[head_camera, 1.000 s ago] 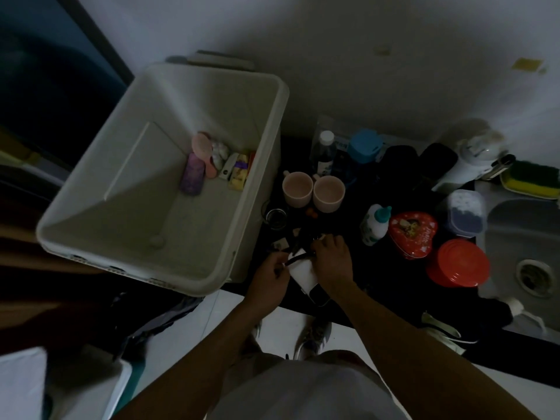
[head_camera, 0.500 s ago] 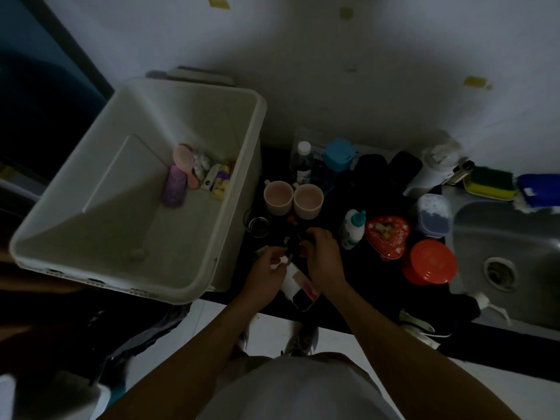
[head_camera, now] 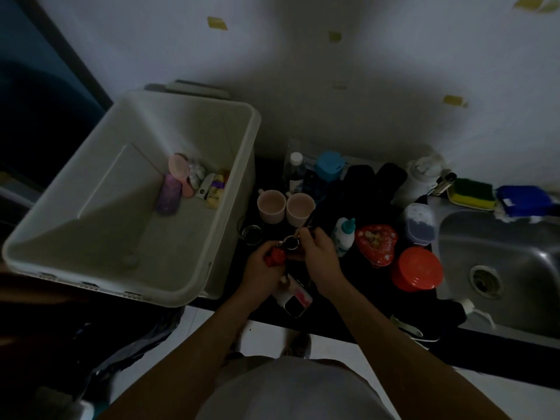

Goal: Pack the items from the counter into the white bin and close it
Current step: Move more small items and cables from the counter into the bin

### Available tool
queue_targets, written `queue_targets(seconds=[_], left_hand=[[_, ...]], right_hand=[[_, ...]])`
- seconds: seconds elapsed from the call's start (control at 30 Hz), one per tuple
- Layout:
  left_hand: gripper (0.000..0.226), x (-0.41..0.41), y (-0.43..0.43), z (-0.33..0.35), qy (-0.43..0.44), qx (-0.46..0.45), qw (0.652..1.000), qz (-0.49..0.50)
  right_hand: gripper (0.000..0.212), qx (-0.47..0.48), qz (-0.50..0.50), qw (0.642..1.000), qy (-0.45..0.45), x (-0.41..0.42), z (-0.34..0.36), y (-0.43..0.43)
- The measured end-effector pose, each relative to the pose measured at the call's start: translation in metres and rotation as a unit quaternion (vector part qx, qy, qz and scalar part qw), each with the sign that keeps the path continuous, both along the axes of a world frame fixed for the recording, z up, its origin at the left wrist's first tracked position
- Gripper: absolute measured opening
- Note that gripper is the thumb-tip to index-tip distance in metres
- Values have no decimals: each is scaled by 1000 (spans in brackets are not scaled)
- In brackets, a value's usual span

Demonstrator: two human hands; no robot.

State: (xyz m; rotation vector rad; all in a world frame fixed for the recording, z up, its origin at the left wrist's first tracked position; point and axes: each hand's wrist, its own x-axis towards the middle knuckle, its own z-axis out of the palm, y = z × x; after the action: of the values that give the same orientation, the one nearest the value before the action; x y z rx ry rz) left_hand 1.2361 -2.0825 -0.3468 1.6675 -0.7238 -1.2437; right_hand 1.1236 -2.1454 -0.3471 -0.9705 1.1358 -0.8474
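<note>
The left hand (head_camera: 260, 269) is gripping a small red trinket (head_camera: 276, 256), the right hand (head_camera: 318, 253) is pinching a dark ring (head_camera: 291, 242), and the white bin (head_camera: 91, 207) is lying leftward, nearer the left.

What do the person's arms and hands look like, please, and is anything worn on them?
The left forearm and right forearm are bare, with no sleeves in view. The left hand and right hand are ungloved; no watch, bracelet or ring shows, though the dim light could hide one.
</note>
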Motion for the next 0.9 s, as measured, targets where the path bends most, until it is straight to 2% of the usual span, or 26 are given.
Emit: queue_targets(seconds=[0.07, 0.17, 0.3, 0.43, 0.53, 0.67, 0.9], left_hand=[[27, 2, 4, 0, 6, 7, 1000, 27], [29, 6, 12, 1, 7, 23, 998, 62], [30, 13, 29, -4, 9, 59, 996, 71], [32, 21, 47, -12, 15, 83, 993, 79], [43, 25, 52, -17, 9, 97, 991, 95], [58, 28, 58, -20, 34, 100, 986, 130], [47, 31, 69, -22, 41, 131, 979, 149]], right_hand=[[13, 8, 4, 1000, 1, 2, -2, 0], [7, 31, 20, 999, 6, 5, -9, 1], [26, 74, 14, 997, 36, 2, -22, 1], [21, 71, 49, 993, 85, 7, -36, -2], [18, 46, 88, 988, 117, 13, -47, -3], [26, -22, 187, 965, 181, 21, -61, -5], [36, -137, 327, 899, 256, 50, -79, -3]])
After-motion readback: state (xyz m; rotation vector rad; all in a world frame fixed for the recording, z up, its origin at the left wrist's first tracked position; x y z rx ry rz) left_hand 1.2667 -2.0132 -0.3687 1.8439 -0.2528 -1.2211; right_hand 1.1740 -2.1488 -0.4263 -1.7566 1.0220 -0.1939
